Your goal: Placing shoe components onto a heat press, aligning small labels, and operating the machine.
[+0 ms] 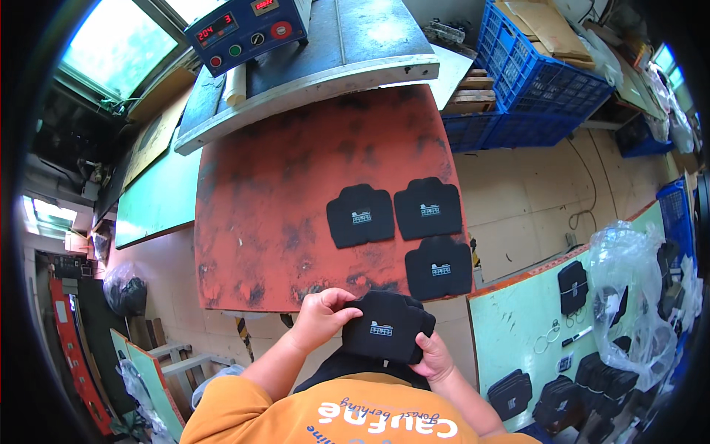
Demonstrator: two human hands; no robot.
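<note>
A stack of black fabric pieces point(379, 348), each shaped with a stepped top edge, is held in front of my body at the near edge of the red table. My left hand point(323, 317) pinches the upper left corner of the top piece between thumb and fingers. Around the lower right side of the stack, my right hand point(435, 357) is closed, its thumb on the front. The top piece bears a small white print. Three matching black pieces lie flat on the table's right side: one on the left point(361, 215), one at upper right point(427, 208), one below it point(438, 268).
The worn red tabletop point(259, 200) lies ahead, with a metal platen point(370, 37) and blue control box point(248, 33) beyond. Blue crates point(529, 74) stand far right. At right, a pale green table point(510, 325) carries stacked black pieces point(510, 394), scissors, a marker and clear plastic bags point(629, 296).
</note>
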